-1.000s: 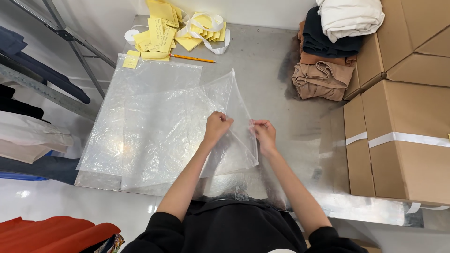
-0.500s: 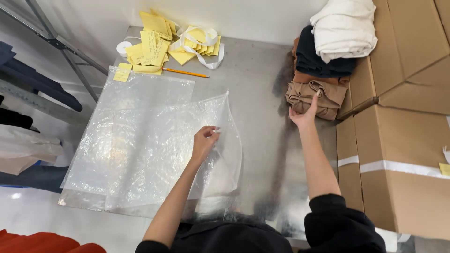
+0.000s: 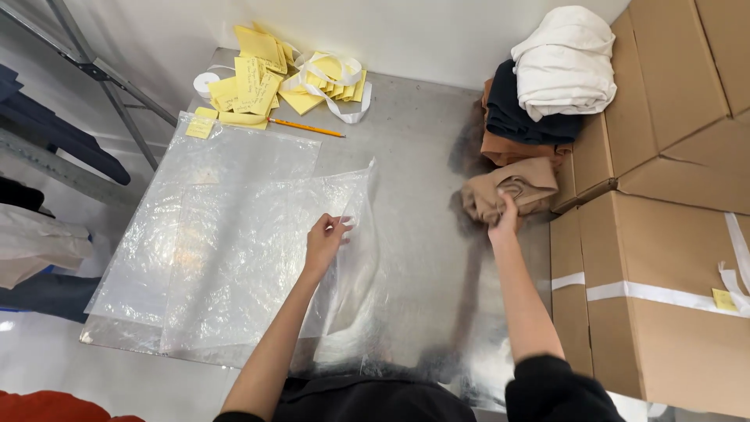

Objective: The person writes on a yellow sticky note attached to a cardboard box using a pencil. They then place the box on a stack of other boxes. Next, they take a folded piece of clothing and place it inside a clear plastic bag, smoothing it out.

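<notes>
Tan folded garment (image 3: 512,190) clamped by right hand (image 3: 505,223) fingers; left hand (image 3: 324,241) fingers pinch 1 clear bag (image 3: 258,258).

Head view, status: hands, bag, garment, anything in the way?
Left hand pinching clear plastic bag open edge. Right hand gripping folded tan garment. Steel table between them bare.

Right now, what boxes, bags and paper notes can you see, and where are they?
Cardboard boxes: right side, brown, white tape strips.
Clear plastic bags: flat on the metal table, left hand holds the top one.
Yellow paper notes: far left corner, loose pile.
Small yellow sticker: on the near box.
</notes>
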